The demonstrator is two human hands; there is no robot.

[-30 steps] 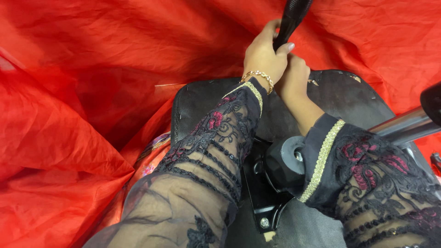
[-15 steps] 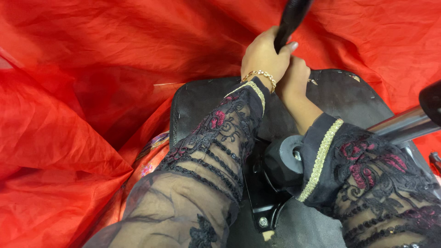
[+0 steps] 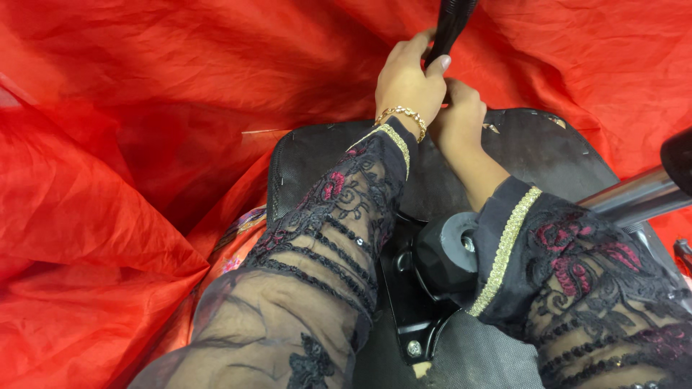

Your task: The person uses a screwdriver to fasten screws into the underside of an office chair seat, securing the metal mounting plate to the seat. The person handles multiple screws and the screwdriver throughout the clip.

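Black handle-like bar point(image 3: 453, 25), ribbed and tapering, runs up and slightly right out of the top edge of the view, its lower end buried in the person's grip. The left hand point(image 3: 407, 79), with a gold chain bracelet point(image 3: 401, 115) at the wrist, is wrapped around the bar, thumb laid up along it. The right hand point(image 3: 460, 115) sits just below and beside it, touching the left and curled shut, though what its fingers close on is hidden. Both hands lie at the far edge of an upturned black chair seat point(image 3: 533, 148), so the bar stands straight ahead of both arms, the left hand higher on it. Red fabric point(image 3: 130, 180) surrounds the seat. Nearer the person are a black caster wheel point(image 3: 447, 248) and a chrome tube point(image 3: 631, 198).
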